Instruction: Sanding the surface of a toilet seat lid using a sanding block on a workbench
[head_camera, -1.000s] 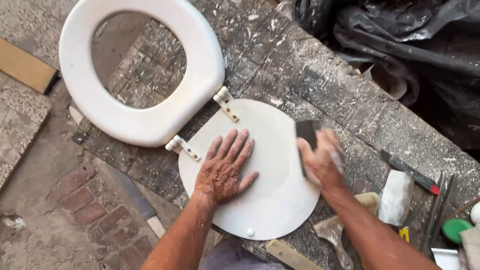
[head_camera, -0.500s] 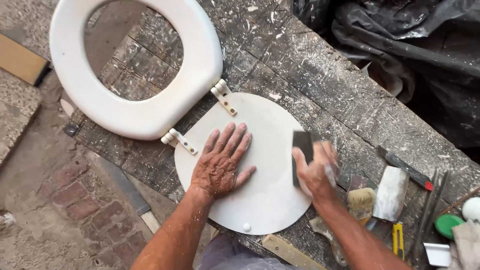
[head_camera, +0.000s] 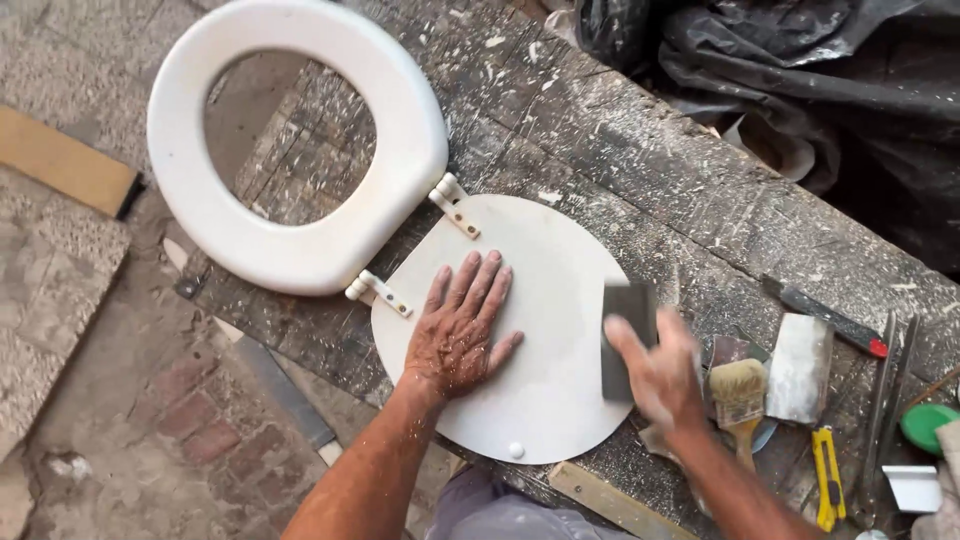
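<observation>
Sanding block (head_camera: 628, 338) lower — lid (head_camera: 540, 400) pinned

The toilet seat lid (head_camera: 545, 350) is a flat, off-white disc, nearly round, lying face down on the paint-spattered workbench (head_camera: 640, 170) with a small white bumper stud near its near edge; two pale hinge brackets (head_camera: 455, 205) join its far-left edge to the seat ring (head_camera: 300, 250), a thick glossy white oval lying opened out flat beyond the lid and partly overhanging the bench's left edge; the sanding block (head_camera: 627, 335) is a dark grey rectangular pad, standing on the lid's right side, its lower part hidden and blurred; the lid's surface looks dull and dusty.
</observation>
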